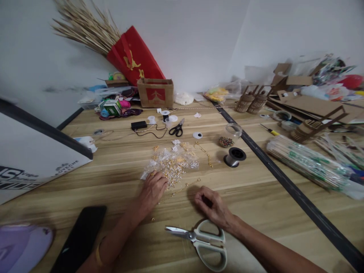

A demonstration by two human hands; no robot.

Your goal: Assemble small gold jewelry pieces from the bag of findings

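Note:
My left hand [153, 187] is at the near-left edge of a pile of gold and silver beads and charms [173, 167], some of it on clear plastic bags. Its fingers are bent down and close together; whatever they pinch is hidden. To the right, my right hand [210, 204] rests on the table with fingers curled into a loose fist, its contents out of sight. A thin gold chain [186, 185] with small charms lies between the hands. Scissors with pale handles [196, 237] lie just below my right hand, blades slightly apart. A second gold chain [205, 153] lies beyond.
A wire spool [235, 156], a clear jar of beads [227, 140] and black scissors [176, 129] stand or lie farther back. A dark phone [81, 239] is at front left, beside a white box [34, 163]. Bagged sticks [307, 161] lie at right, past a black strip.

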